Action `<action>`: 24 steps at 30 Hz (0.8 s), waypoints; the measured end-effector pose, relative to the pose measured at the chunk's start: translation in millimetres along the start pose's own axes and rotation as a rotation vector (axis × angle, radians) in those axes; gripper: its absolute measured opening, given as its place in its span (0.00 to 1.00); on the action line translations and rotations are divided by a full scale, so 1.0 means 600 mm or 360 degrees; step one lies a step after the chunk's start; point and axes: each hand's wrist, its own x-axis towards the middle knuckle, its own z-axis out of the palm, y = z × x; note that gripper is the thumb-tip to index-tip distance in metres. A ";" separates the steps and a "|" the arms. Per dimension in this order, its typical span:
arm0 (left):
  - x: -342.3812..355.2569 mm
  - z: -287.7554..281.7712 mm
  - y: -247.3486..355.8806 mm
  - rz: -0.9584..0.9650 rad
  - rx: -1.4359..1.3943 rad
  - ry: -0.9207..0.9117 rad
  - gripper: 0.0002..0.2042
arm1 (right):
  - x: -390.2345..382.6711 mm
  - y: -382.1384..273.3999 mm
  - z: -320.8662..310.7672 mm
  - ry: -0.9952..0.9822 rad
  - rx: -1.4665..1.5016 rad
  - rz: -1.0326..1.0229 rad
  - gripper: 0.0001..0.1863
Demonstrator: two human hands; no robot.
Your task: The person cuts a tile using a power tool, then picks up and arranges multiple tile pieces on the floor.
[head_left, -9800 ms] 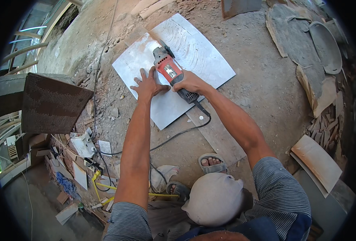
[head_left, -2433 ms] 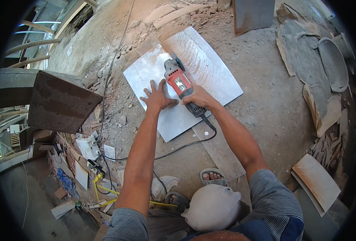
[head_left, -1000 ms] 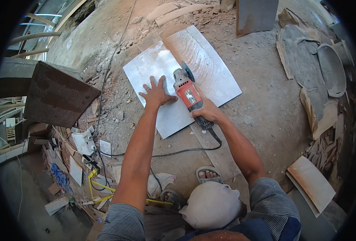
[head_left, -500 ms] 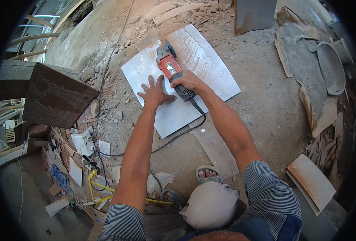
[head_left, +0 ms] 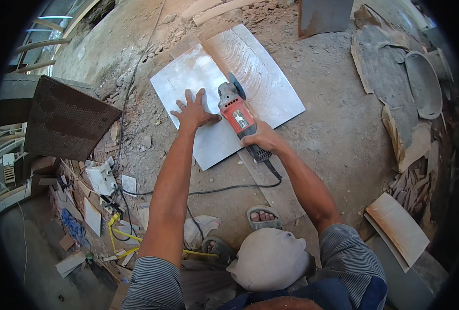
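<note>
My right hand (head_left: pixel 263 138) is wrapped round the rear body of a red and grey angle grinder (head_left: pixel 238 118). The grinder's dark disc (head_left: pixel 237 86) stands on edge over a large pale tile (head_left: pixel 183 77) lying on the ground. Reddish dust runs in a line up the tile from the disc, with curved streaks on the right part. Flat on the tile, left of the grinder, my left hand (head_left: pixel 192 112) presses with fingers spread. From the grinder's tail a black cord (head_left: pixel 229 190) loops across the ground to the left.
A brown textured tile (head_left: pixel 69 119) leans at the left, above a white socket box (head_left: pixel 101 178) and scattered offcuts. Cut tile pieces (head_left: pixel 397 227) lie at the lower right. A grey basin (head_left: pixel 423 85) stands at the far right. My sandalled foot (head_left: pixel 264 217) is below the tile.
The grinder and my right hand have moved down the tile toward me and slightly right. My left hand stays spread on the tile. The whole view has shifted a little.
</note>
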 end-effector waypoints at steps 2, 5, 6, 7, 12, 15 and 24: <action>0.003 0.002 0.000 0.0017 -0.0003 0.0008 0.58 | -0.024 0.020 -0.001 0.0006 -0.0054 0.0041 0.38; 0.002 0.002 0.002 0.0019 -0.0003 0.0015 0.58 | -0.051 0.048 -0.006 0.0018 -0.0227 0.0137 0.38; 0.002 0.002 0.001 0.0015 -0.0005 0.0016 0.58 | -0.063 0.040 -0.005 0.0018 -0.0232 0.0109 0.38; 0.002 0.002 0.000 0.0015 -0.0010 0.0020 0.58 | -0.066 0.043 -0.004 0.0013 -0.0233 0.0107 0.38; 0.003 0.003 0.000 0.0007 -0.0018 0.0019 0.58 | -0.054 0.037 -0.002 0.0019 -0.0141 0.0125 0.38; 0.002 0.002 -0.002 0.0013 -0.0031 0.0030 0.58 | -0.022 0.002 -0.001 -0.0050 -0.0022 0.0081 0.38; -0.002 -0.003 0.005 0.0009 0.0001 -0.0006 0.59 | 0.091 -0.040 0.001 -0.0039 0.0127 -0.0043 0.31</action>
